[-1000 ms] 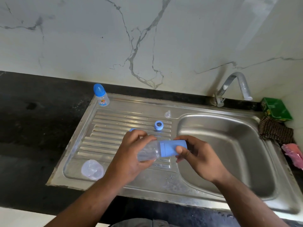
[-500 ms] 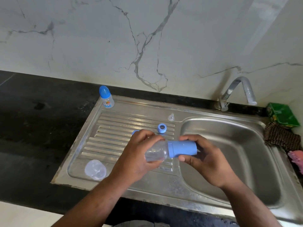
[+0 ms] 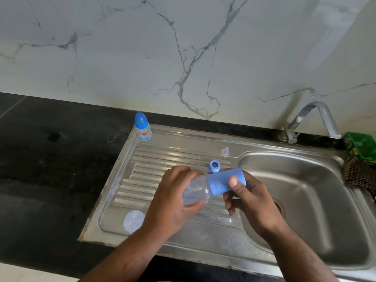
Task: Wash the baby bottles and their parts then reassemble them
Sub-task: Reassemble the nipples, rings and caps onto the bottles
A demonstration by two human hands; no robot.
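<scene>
both hands on one bottle over the drainboard

i see the clear bottle (image 3: 195, 190) held sideways above the ribbed drainboard (image 3: 146, 159), its tall blue cap (image 3: 225, 183) pointing right. the left hand (image 3: 173, 204) has its fingers curled round the clear body. the right hand (image 3: 252, 200) has thumb and fingers clamped on the cap. just behind the bottle lies a blue ring (image 3: 214, 165), and a little farther behind it stands a clear nipple (image 3: 224, 152). well behind the bottle to the left, a small capped bottle (image 3: 143, 128) stands upright. in front of it to the left rests a clear dome lid (image 3: 133, 220). right of the bottle is the basin (image 3: 315, 200), with the tap (image 3: 317, 119) behind. far right sit a green box (image 3: 360, 145) and a checked cloth (image 3: 358, 174). the dark surface (image 3: 50, 159) spreads to the left.
</scene>
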